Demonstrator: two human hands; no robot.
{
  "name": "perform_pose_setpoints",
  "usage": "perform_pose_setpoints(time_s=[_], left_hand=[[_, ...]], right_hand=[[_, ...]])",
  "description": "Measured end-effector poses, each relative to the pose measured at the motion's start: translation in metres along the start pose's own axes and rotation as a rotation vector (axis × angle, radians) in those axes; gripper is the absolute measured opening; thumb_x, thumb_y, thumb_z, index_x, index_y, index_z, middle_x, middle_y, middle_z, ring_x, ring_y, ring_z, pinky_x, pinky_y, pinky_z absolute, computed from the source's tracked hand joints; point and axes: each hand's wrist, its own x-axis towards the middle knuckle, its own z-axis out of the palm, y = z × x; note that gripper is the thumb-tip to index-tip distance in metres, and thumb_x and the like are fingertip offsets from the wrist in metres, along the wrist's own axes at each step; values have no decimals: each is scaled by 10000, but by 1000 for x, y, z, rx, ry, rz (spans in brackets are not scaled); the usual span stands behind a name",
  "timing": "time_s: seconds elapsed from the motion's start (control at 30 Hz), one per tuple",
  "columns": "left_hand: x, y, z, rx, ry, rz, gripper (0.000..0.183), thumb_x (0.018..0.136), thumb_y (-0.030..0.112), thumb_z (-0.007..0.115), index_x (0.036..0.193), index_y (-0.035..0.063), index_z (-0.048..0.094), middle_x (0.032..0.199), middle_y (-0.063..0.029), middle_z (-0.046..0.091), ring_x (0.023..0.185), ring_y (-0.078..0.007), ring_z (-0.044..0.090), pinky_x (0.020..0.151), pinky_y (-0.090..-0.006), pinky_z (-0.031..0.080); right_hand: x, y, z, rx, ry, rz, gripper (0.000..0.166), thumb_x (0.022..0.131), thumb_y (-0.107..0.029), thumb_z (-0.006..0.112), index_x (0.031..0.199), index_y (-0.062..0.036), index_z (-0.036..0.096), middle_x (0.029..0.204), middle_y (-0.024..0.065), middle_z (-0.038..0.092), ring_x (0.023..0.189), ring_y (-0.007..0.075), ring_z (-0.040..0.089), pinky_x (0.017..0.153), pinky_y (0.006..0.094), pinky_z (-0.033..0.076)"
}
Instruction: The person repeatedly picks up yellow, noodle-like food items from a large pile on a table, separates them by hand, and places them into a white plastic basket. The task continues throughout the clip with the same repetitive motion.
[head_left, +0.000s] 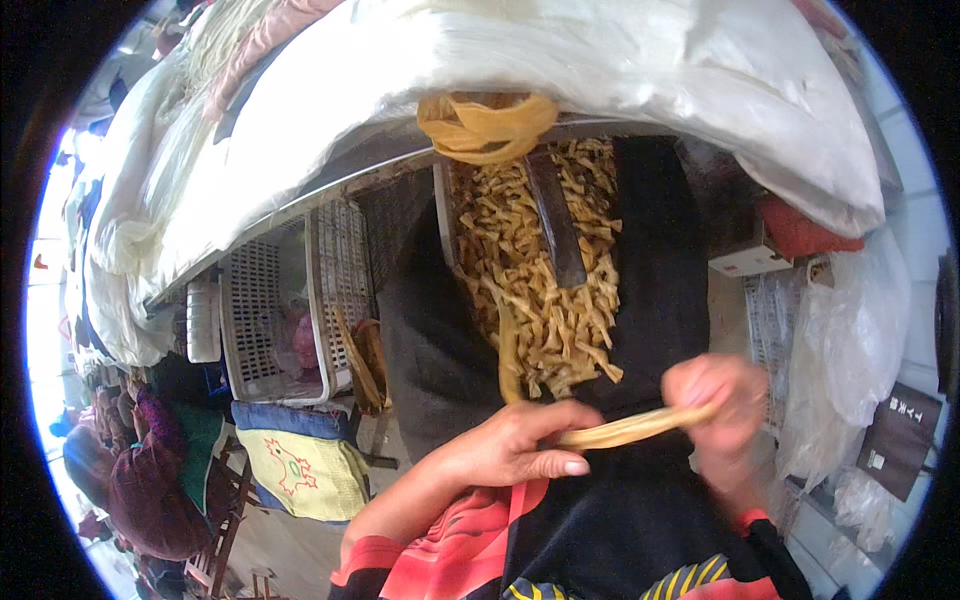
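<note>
My left hand (525, 442) is closed around one part of a pale yellow, flat strip (637, 429), its thumb lying along the lower side. The other end of the strip is in my right hand (716, 401), which is blurred. Another length of the yellowish strip (510, 356) runs up from my left hand over a heap of short knotted pieces (555, 322) of like material. The heap lies in a container between dark-clad legs. A dark flat bar (556, 217) lies across the heap. Above it, a looped bundle of yellowish strips (487, 127) hangs at the table edge.
White plastic sheeting (562, 52) covers the table ahead. White plastic crates (322, 300) stand at left, near a stool with a yellow and blue cushion (304, 469). Another person (154, 480) sits far left. Clear plastic bags (840, 337) and a red item (806, 225) are at right.
</note>
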Motion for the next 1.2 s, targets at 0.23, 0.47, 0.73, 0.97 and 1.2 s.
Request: perform_pose_setpoints(time_s=[0.23, 0.47, 0.73, 0.97, 1.2], left_hand=[[-28, 12, 28, -698, 538, -56, 447, 830, -11, 562, 1255, 34, 433, 901, -57, 588, 696, -91, 522, 615, -209, 427], [-36, -15, 42, -14, 252, -209, 425, 871, 145, 633, 1233, 30, 445, 910, -62, 596, 815, -115, 568, 711, -275, 479], [-36, -23, 53, -466, 308, -169, 196, 907, 115, 576, 1082, 42, 526, 815, -15, 565, 662, -72, 533, 608, -215, 452], [-25, -17, 47, -87, 418, -64, 207, 880, 191, 628, 975, 8, 612, 669, -25, 584, 621, -70, 526, 588, -232, 445], [-17, -20, 28, -461, 493, -324, 311, 935, 263, 553, 768, 11, 626, 622, 43, 505, 594, -29, 407, 507, -215, 331]], right_hand=[[-17, -2, 46, -759, -361, -248, 119, 740, -128, 707, 836, -84, 654, 587, 59, 524, 495, 241, 527, 461, 344, 413], [-37, 3, 51, -670, -345, -119, 595, 723, -64, 709, 1257, -8, 453, 1073, 119, 602, 566, 161, 570, 571, 275, 497], [-41, 9, 60, -960, -423, -509, 264, 676, -103, 665, 937, -72, 644, 784, 28, 590, 583, 179, 566, 533, 315, 468], [-38, 28, 49, -685, -205, -82, 125, 783, -109, 647, 892, -47, 639, 732, 107, 614, 629, 271, 625, 559, 332, 491], [-20, 49, 37, -530, -146, 257, 251, 835, -131, 635, 1050, -5, 603, 823, 125, 601, 636, 205, 592, 595, 305, 482]])
